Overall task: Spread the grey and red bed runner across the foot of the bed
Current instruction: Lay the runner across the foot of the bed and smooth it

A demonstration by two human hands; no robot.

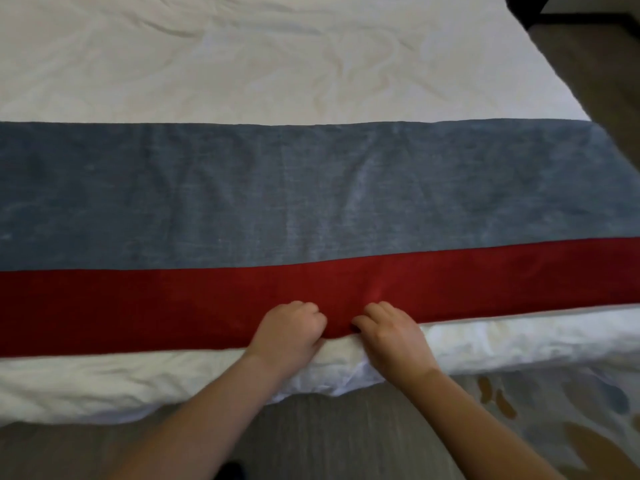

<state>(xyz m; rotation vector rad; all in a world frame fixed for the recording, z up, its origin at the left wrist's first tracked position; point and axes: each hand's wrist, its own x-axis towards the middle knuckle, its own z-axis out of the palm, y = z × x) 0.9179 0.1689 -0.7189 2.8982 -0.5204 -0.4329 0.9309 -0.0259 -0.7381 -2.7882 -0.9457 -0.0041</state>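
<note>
At the foot of the bed [263,57]: the bed runner [311,195] lies across the white cover. Its grey band is on the far side and its red band on the near side.
Runner's reach: it passes out of view on the left, and on the right it reaches the bed's edge and seems to drop over it.
My left hand [289,329]: fingers curled tight on the red band's near hem, just left of the middle.
My right hand [391,332]: fingers curled on the same hem, just beside the left hand, with a small bunch of red cloth between them.
Done, as I judge it: the runner is unfolded, laid crosswise and mostly flat.
Left, as I judge it: ease out the pucker between my hands and the faint creases in the grey above it, then square the near hem, which slants up toward the right.
Below the hem: the white duvet [104,386] hangs rumpled over the near edge.
Around: grey floor [346,441] under my arms, a patterned rug [561,420] at near right, something dark [526,12] at far right.
In the way: only the wrinkled bedding beneath, which may show through.
</note>
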